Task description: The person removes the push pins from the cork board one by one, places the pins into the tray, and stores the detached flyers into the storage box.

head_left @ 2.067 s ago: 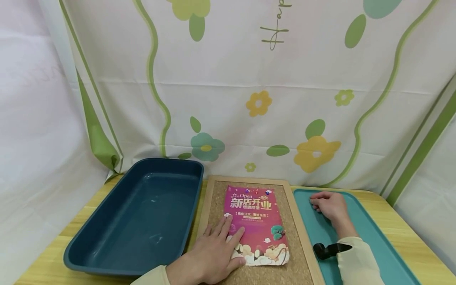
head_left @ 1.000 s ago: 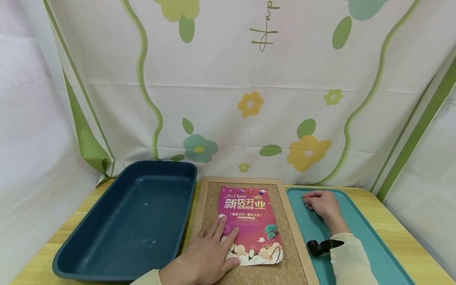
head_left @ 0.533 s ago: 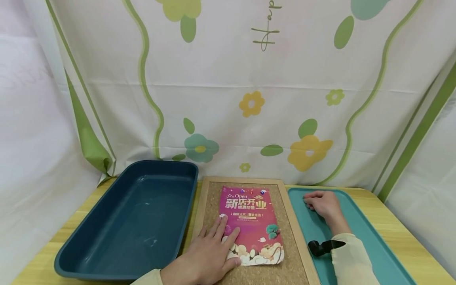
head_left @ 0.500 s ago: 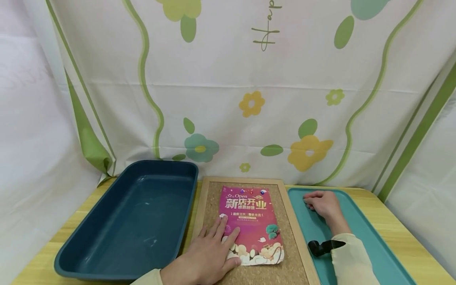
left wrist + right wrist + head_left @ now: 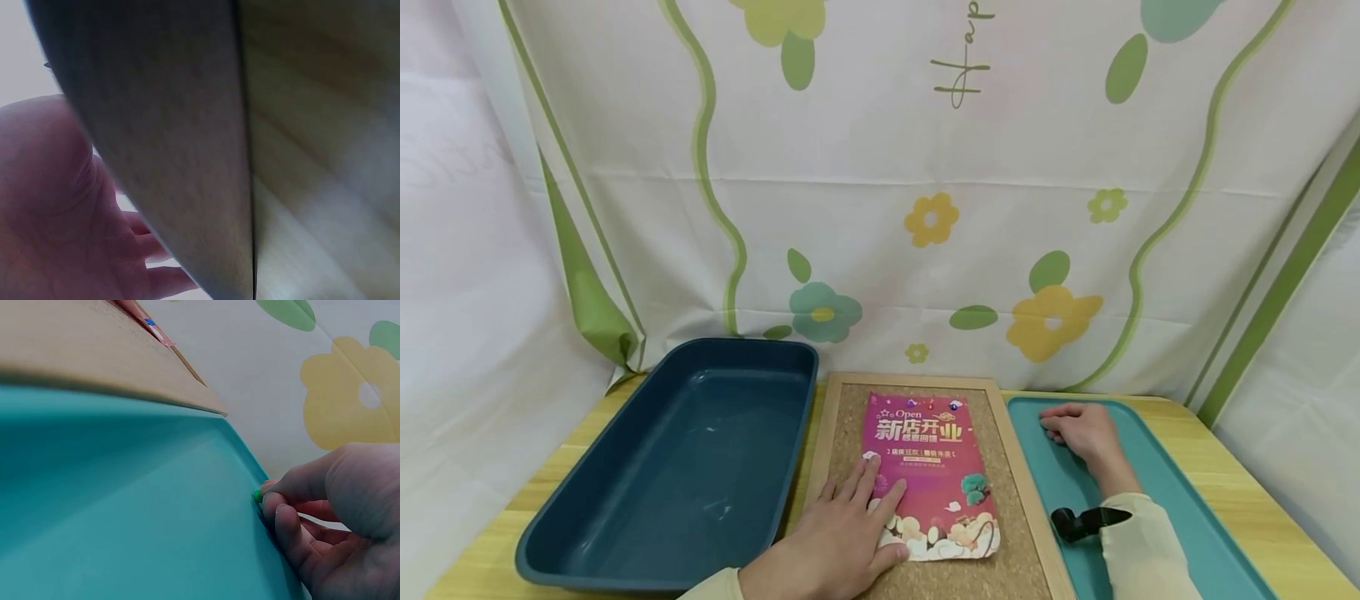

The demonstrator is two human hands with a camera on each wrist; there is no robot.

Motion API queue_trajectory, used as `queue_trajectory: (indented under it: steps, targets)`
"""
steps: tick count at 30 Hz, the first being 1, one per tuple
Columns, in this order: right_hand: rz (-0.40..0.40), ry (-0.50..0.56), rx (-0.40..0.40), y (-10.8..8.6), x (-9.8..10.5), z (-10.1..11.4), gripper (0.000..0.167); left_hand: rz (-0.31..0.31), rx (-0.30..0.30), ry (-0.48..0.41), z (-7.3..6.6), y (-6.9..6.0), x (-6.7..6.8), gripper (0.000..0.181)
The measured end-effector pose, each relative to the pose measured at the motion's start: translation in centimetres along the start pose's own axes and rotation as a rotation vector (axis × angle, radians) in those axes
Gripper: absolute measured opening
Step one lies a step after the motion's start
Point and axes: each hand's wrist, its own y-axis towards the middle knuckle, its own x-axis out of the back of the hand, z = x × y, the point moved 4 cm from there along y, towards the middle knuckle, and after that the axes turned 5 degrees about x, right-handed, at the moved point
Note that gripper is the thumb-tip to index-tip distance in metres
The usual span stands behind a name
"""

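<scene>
In the head view my left hand [image 5: 842,533] lies flat with spread fingers on the lower left part of a pink and purple poster [image 5: 928,483]. The poster lies on a wood-framed cork board [image 5: 1015,533], with small coloured push pins [image 5: 953,406] along its top. My right hand [image 5: 1086,433] is over the far left part of a turquoise tray [image 5: 1157,467]. In the right wrist view its thumb and fingers pinch a small green push pin [image 5: 257,495], mostly hidden by the fingertips. The left wrist view shows the left palm [image 5: 56,206] beyond the board's wooden edge [image 5: 169,137].
A deep dark blue basin [image 5: 542,546] stands left of the board. All stand on a wood-grain table [image 5: 1217,442] with a flower-printed cloth [image 5: 865,250] hanging behind. A black wrist-worn device [image 5: 1082,523] sits by the right sleeve.
The head view has shifted slightly. The left hand stays on the poster and the right hand stays at the far part of the tray.
</scene>
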Motion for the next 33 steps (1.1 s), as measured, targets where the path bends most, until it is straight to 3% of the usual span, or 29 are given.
queue_trajectory:
  steps: [16,24,33]
  targets:
    - [0.014,0.036,0.013,-0.4,0.4,0.2,0.032,-0.007,-0.016,0.012,-0.2,-0.1,0.1,0.074]
    - [0.021,0.089,0.006,-0.2,0.1,1.0,0.036,-0.010,-0.004,0.012,0.0,-0.2,0.0,0.075]
    - [0.068,0.114,0.056,-0.3,-0.4,2.8,0.040,-0.006,0.000,-0.006,0.1,-0.2,0.0,0.075]
